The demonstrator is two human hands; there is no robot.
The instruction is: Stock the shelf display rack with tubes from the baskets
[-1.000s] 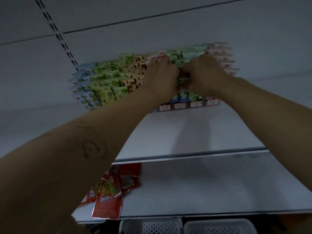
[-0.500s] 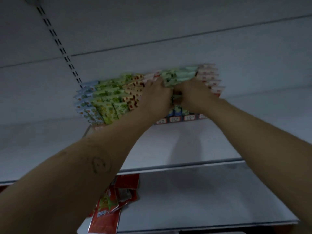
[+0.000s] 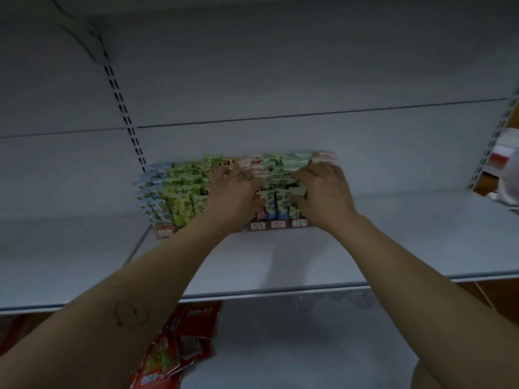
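A tiered display rack [image 3: 280,225] with price labels along its front stands at the back of the white shelf [image 3: 393,248]. It is packed with several rows of colourful tubes [image 3: 182,192]: blue and green-yellow ones on the left, pale green and pink ones on the right. My left hand [image 3: 234,193] lies over the middle rows with its fingers spread on the tube tops. My right hand [image 3: 323,192] lies over the right-hand rows the same way, its thumb beside a front tube [image 3: 283,203]. Between the hands a few tubes show. No basket is in view.
Red snack packets [image 3: 179,346] lie in a loose pile on the lower shelf at the left. A slotted upright [image 3: 123,108] runs up the back panel. A white and red object [image 3: 505,167] sits at the right edge of the shelf.
My hands were pressed together at the rack's middle; now they lie apart, a gap of tubes between them. The view has tilted up, so the baskets at the bottom are gone.
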